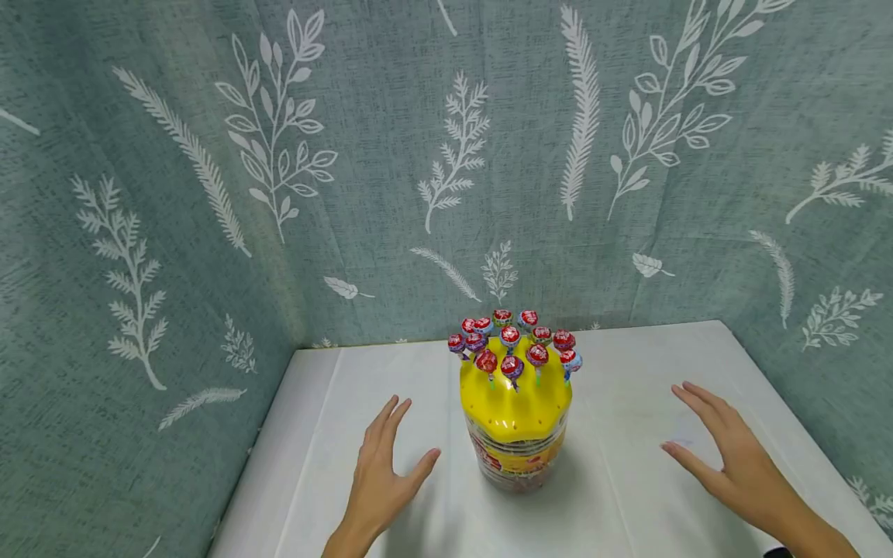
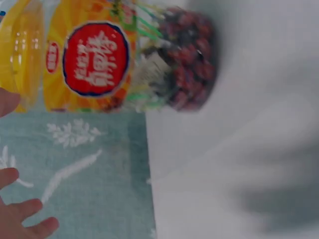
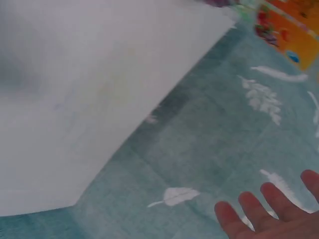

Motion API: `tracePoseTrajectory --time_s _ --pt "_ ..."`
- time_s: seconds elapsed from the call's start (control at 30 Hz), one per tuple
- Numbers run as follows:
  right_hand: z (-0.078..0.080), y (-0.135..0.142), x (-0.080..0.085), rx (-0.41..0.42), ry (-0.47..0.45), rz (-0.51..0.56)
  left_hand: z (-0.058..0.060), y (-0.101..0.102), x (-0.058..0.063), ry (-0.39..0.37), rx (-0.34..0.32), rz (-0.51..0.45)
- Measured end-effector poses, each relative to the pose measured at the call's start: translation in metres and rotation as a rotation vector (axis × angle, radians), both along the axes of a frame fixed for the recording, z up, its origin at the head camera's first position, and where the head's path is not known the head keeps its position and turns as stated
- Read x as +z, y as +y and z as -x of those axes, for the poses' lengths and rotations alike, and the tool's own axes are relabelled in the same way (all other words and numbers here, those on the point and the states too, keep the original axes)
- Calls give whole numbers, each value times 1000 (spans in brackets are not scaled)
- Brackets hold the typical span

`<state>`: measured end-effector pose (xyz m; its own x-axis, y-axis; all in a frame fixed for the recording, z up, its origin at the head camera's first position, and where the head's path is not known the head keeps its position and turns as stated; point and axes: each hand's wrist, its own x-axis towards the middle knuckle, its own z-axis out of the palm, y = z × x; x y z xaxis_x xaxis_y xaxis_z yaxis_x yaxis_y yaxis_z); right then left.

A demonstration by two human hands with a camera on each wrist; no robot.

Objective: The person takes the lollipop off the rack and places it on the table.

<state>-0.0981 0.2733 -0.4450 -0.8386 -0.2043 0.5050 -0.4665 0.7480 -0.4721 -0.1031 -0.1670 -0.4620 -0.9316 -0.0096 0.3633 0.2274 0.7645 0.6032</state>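
Observation:
A clear plastic jar with a yellow lid stands upright on the table. Several wrapped lollipops stick up out of the lid. In the left wrist view the jar's orange label carries a red round badge, and more lollipops fill its bottom. My left hand is held to the left of the jar, apart from it, fingers extended and thumb spread. Off to the right, farther from the jar, my right hand has its fingers extended too. Neither hand holds anything.
The table has a white cover and ends at the back and sides against a grey-green curtain with white leaf prints. A small dark object shows by the right wrist at the bottom edge.

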Motion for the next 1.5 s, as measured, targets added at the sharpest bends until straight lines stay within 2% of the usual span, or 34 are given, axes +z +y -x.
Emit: tracePoseTrajectory --time_s 0.2,0.4,0.57,0.9,1.17,1.5 --pt "3 -13 18 24 48 57 4 13 11 -28 -68 -179" --pt "6 -28 36 33 66 132 10 24 18 -10 -148 -266" --pt "10 -41 48 47 21 208 16 34 21 15 -240 -343" --pt "20 -72 64 139 4 279 25 56 28 -9 -351 -451" --pt "37 -97 67 232 -16 361 29 68 26 -43 -355 -473" --pt "48 -116 59 234 17 397 29 75 19 -21 -342 -541"
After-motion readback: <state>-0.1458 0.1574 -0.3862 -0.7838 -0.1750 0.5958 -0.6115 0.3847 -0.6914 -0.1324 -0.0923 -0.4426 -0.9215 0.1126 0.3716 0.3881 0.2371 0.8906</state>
